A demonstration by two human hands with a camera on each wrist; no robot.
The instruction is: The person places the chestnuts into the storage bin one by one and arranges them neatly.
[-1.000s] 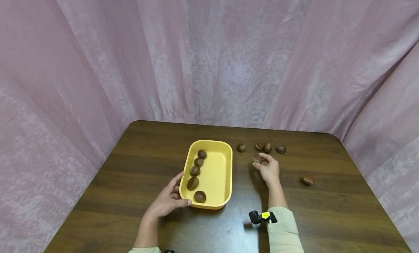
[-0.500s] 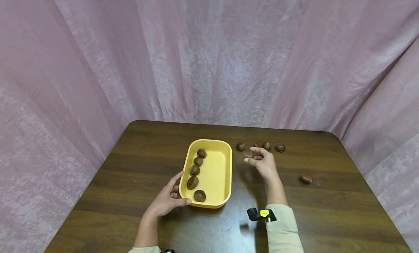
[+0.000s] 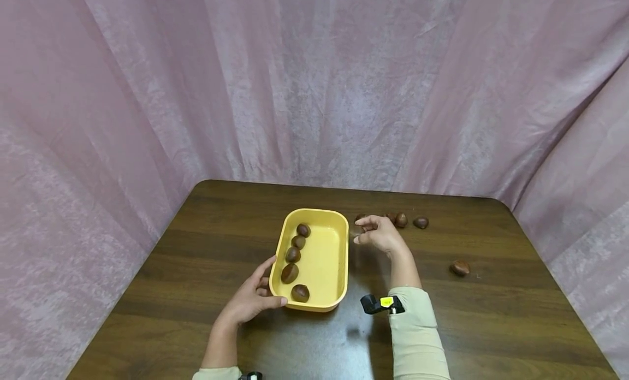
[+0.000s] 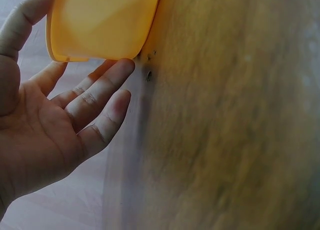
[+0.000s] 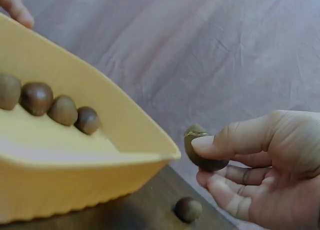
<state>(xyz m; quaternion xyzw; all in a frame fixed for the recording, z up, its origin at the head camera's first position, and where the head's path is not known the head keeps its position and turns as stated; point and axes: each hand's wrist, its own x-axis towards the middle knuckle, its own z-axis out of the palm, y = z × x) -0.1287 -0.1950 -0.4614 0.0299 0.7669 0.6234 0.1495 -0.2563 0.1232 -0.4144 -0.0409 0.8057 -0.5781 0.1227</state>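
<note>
In the head view my left hand point(image 3: 248, 302) holds the near left corner of a yellow rectangular box point(image 3: 330, 260), thumb at the front and fingers along the left side. The left wrist view shows these fingers point(image 4: 95, 102) against the box wall point(image 4: 102, 24). Inside the box, several brown chestnuts point(image 3: 290, 273) lie in a row along the left wall. My right hand point(image 3: 383, 237) is just right of the box. It pinches one chestnut point(image 5: 197, 149) between thumb and fingers, in the air beside the box corner in the right wrist view.
On the dark wooden table point(image 3: 491, 314), loose chestnuts lie to the right of the box. Among them are one point(image 3: 401, 220) beyond my right hand, one point(image 3: 421, 223) further right and one point(image 3: 460, 268) nearer. A pink curtain point(image 3: 344, 96) hangs behind the table.
My right hand has lifted the chestnut and carried it left, from among the loose ones to the box's right side. The left hand and box have stayed put.
</note>
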